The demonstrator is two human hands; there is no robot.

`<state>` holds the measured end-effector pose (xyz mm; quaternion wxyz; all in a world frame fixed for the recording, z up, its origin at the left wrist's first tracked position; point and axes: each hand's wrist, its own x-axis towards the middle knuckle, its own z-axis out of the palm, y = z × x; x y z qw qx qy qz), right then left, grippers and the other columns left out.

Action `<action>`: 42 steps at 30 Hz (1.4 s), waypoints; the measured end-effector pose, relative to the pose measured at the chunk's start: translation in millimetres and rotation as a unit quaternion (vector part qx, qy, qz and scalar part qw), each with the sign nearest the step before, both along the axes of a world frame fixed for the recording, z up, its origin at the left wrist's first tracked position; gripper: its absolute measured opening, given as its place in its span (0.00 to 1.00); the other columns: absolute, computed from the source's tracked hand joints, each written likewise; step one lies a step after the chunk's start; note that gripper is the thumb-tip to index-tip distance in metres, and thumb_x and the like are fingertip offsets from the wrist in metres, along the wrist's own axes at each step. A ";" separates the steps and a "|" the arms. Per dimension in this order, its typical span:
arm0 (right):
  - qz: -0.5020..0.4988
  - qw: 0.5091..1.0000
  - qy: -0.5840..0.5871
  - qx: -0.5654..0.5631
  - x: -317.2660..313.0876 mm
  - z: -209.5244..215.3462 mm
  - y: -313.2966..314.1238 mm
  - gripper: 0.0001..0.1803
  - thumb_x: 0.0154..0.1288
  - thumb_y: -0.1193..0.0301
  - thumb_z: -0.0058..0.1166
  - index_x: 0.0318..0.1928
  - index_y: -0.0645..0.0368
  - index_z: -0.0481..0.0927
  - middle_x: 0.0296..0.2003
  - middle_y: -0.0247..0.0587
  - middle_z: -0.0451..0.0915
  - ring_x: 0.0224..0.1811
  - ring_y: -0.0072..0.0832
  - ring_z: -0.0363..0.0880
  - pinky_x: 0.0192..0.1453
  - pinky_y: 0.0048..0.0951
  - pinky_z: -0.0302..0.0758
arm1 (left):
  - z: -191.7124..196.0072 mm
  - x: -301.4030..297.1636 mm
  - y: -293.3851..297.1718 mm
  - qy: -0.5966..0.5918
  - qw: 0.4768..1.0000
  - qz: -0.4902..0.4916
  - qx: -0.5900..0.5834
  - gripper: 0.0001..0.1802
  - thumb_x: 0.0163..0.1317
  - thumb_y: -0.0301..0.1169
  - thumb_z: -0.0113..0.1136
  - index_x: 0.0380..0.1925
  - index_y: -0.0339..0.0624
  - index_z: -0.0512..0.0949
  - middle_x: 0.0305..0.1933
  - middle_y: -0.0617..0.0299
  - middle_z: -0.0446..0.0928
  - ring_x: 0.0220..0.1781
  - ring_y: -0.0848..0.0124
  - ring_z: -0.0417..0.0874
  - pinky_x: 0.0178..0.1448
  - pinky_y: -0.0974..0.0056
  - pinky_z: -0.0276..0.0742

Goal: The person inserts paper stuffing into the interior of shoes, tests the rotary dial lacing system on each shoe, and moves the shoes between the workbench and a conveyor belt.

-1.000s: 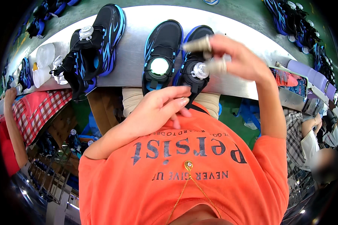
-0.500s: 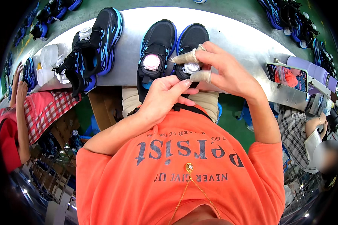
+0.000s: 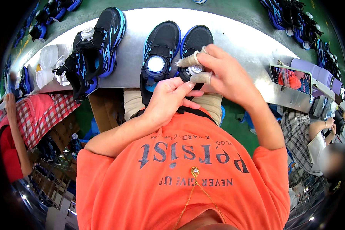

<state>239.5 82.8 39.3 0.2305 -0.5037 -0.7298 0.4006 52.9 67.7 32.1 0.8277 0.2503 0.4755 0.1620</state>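
Two black sneakers with blue soles stand side by side before me, toes away. The left sneaker [image 3: 165, 33] has a round dial [image 3: 156, 64] on its tongue, glowing bright white. On the right sneaker [image 3: 197, 36], my right hand [image 3: 226, 71] holds the clear, silvery dial [image 3: 194, 69] between fingers wrapped in beige finger covers. My left hand [image 3: 168, 99] is at that sneaker's collar, thumb and fingers pinched together. Whatever lies between them is hidden.
Another pair of dial sneakers [image 3: 99, 46] and clear plastic cups [image 3: 50, 57] stand left on the metal table [image 3: 234, 50]. A phone [image 3: 291, 79] leans at the right beside a lilac object [image 3: 314, 69]. Co-workers sit on both sides; more sneakers [image 3: 285, 19] line the far side.
The glow of the left sneaker's dial has turned from pinkish to bright bluish white. My hands have barely shifted. The co-worker at the left has lowered a hand.
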 end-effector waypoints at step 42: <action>-0.082 0.996 0.005 -0.026 -11.6 -7.8 -11.9 0.19 0.57 0.69 0.59 0.52 0.50 0.80 0.30 0.41 0.75 0.32 0.32 0.75 0.37 0.29 0.72 | -0.4 -5.1 1.5 -0.022 0.999 0.030 -0.001 0.15 0.69 0.31 0.50 0.43 0.26 0.74 0.45 0.50 0.78 0.49 0.62 0.82 0.45 0.62 0.85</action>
